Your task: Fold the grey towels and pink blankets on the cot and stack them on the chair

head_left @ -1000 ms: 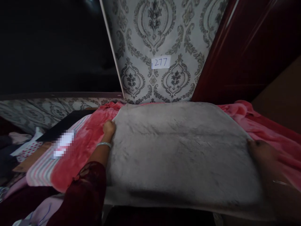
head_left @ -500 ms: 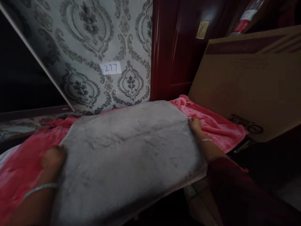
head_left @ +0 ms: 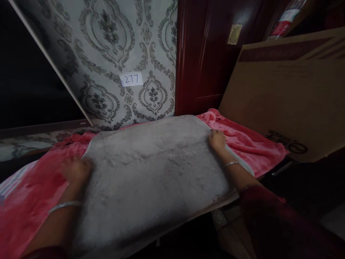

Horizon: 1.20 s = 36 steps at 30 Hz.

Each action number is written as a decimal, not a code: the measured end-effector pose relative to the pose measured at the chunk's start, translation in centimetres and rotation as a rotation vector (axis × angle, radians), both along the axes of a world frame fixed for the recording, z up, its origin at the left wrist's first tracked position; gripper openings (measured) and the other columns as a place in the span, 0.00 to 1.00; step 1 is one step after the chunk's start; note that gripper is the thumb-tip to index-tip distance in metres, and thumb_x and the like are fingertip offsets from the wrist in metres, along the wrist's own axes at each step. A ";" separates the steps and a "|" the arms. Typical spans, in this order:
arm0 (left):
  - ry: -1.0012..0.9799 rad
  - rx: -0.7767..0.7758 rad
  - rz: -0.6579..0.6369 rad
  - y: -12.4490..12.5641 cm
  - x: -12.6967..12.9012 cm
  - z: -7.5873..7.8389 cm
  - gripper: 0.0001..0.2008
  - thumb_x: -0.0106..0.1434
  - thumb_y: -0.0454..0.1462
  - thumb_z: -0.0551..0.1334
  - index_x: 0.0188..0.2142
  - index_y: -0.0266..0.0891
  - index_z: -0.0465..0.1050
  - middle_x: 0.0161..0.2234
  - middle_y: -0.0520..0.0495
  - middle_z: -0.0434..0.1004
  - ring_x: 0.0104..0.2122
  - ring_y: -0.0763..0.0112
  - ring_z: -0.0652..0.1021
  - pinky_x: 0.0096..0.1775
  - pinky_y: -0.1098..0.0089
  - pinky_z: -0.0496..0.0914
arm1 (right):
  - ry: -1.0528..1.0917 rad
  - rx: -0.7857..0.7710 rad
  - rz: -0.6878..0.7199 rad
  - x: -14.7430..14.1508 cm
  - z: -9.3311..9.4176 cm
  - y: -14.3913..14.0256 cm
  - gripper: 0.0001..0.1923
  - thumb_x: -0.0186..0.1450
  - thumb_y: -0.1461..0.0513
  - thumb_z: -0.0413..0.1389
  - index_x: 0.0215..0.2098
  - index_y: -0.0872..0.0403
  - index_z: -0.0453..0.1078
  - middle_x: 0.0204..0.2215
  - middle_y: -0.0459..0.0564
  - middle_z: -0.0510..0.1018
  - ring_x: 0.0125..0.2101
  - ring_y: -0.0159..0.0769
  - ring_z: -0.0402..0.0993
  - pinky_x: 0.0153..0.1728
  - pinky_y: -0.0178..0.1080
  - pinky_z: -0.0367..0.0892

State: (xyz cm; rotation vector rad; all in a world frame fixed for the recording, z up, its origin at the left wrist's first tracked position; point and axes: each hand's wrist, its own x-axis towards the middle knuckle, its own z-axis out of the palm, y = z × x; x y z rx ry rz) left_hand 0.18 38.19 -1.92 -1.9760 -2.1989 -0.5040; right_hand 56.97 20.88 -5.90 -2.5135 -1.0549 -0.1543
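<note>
Maybe to keep the gray cloth [head_left: 153, 172] flat, the left hand [head_left: 77, 169] and right hand [head_left: 217, 141] sit at its sides, grip not clear.

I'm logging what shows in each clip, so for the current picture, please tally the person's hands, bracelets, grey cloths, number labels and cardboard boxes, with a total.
Hands: 2 (left hand, right hand)
Bracelets: 2 (left bracelet, right bracelet)
Grey cloth: 1
Number label: 1
Cardboard box: 1
Total: 7
</note>
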 end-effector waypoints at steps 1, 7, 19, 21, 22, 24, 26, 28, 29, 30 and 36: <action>0.074 0.023 -0.116 -0.4 1.7 -0.1 0.32 0.66 0.45 0.48 0.60 0.21 0.65 0.59 0.20 0.69 0.60 0.38 0.70 0.54 0.46 0.69 | -0.048 -0.004 0.124 -1.8 0.0 0.9 0.27 0.73 0.58 0.45 0.68 0.58 0.61 0.66 0.63 0.65 0.65 0.51 0.59 0.62 0.51 0.58; 0.238 -0.225 -0.445 -2.1 9.8 -2.7 0.32 0.72 0.49 0.46 0.71 0.40 0.55 0.73 0.39 0.51 0.71 0.47 0.53 0.66 0.43 0.52 | -0.119 -0.230 0.623 -12.5 -1.9 4.3 0.31 0.75 0.47 0.41 0.73 0.45 0.52 0.73 0.51 0.50 0.71 0.52 0.44 0.66 0.61 0.46; 0.205 -0.319 -0.319 -1.4 5.0 -3.6 0.33 0.71 0.52 0.44 0.72 0.45 0.53 0.73 0.42 0.48 0.71 0.49 0.52 0.66 0.38 0.50 | -0.135 -0.303 0.327 -1.7 -4.3 -0.8 0.32 0.74 0.50 0.38 0.73 0.50 0.53 0.72 0.54 0.52 0.70 0.51 0.49 0.65 0.61 0.51; 0.172 -0.336 -0.218 -1.3 2.5 -3.5 0.34 0.71 0.53 0.44 0.72 0.45 0.53 0.74 0.41 0.46 0.72 0.47 0.51 0.65 0.37 0.50 | -0.122 -0.281 0.250 1.1 -5.2 -2.3 0.33 0.74 0.49 0.37 0.73 0.50 0.53 0.72 0.55 0.54 0.70 0.52 0.51 0.65 0.62 0.52; 0.157 -0.346 -0.181 -1.4 1.4 -3.5 0.34 0.71 0.53 0.43 0.72 0.44 0.52 0.74 0.41 0.46 0.72 0.47 0.51 0.65 0.37 0.51 | -0.116 -0.275 0.229 2.1 -5.5 -2.7 0.33 0.73 0.49 0.37 0.73 0.51 0.53 0.72 0.56 0.54 0.70 0.52 0.50 0.65 0.62 0.52; 0.141 -0.347 -0.143 -1.8 -0.3 -3.4 0.34 0.71 0.52 0.43 0.72 0.42 0.52 0.74 0.39 0.46 0.72 0.48 0.51 0.65 0.39 0.52 | -0.085 -0.290 0.188 2.7 -5.7 -2.9 0.34 0.73 0.49 0.37 0.73 0.52 0.53 0.72 0.57 0.54 0.70 0.52 0.50 0.64 0.63 0.53; 0.142 -0.308 -0.120 -2.7 -0.8 -3.4 0.34 0.72 0.51 0.43 0.71 0.39 0.54 0.73 0.36 0.50 0.71 0.49 0.54 0.65 0.40 0.53 | -0.064 -0.301 0.139 1.2 -5.3 -2.0 0.34 0.73 0.48 0.36 0.72 0.53 0.55 0.71 0.59 0.55 0.69 0.55 0.51 0.63 0.65 0.55; 0.148 -0.245 -0.083 -3.9 -0.1 -3.4 0.33 0.72 0.50 0.44 0.69 0.36 0.58 0.70 0.32 0.56 0.70 0.48 0.57 0.64 0.40 0.54 | -0.080 -0.285 0.165 -2.4 -4.5 -0.4 0.34 0.73 0.49 0.34 0.71 0.53 0.57 0.70 0.60 0.57 0.69 0.56 0.52 0.62 0.66 0.56; 0.151 -0.217 -0.088 -4.6 0.6 -3.5 0.32 0.72 0.50 0.45 0.68 0.35 0.60 0.69 0.30 0.58 0.69 0.47 0.58 0.64 0.40 0.55 | -0.101 -0.269 0.226 -4.9 -4.0 0.5 0.33 0.74 0.49 0.34 0.71 0.52 0.58 0.70 0.60 0.58 0.69 0.56 0.52 0.62 0.66 0.56; 0.156 -0.203 -0.130 -5.3 1.4 -3.7 0.32 0.72 0.50 0.45 0.68 0.35 0.61 0.69 0.29 0.59 0.69 0.46 0.58 0.64 0.40 0.55 | -0.120 -0.263 0.315 -7.7 -3.6 1.5 0.32 0.74 0.50 0.35 0.71 0.52 0.57 0.70 0.59 0.57 0.69 0.55 0.51 0.63 0.64 0.55; 0.189 -0.285 -0.484 -8.7 3.0 -5.1 0.33 0.72 0.52 0.48 0.72 0.46 0.52 0.74 0.43 0.47 0.72 0.48 0.50 0.67 0.42 0.48 | -0.163 -0.282 0.910 -22.8 -2.9 4.7 0.31 0.74 0.50 0.41 0.74 0.45 0.50 0.73 0.51 0.49 0.71 0.51 0.44 0.67 0.61 0.48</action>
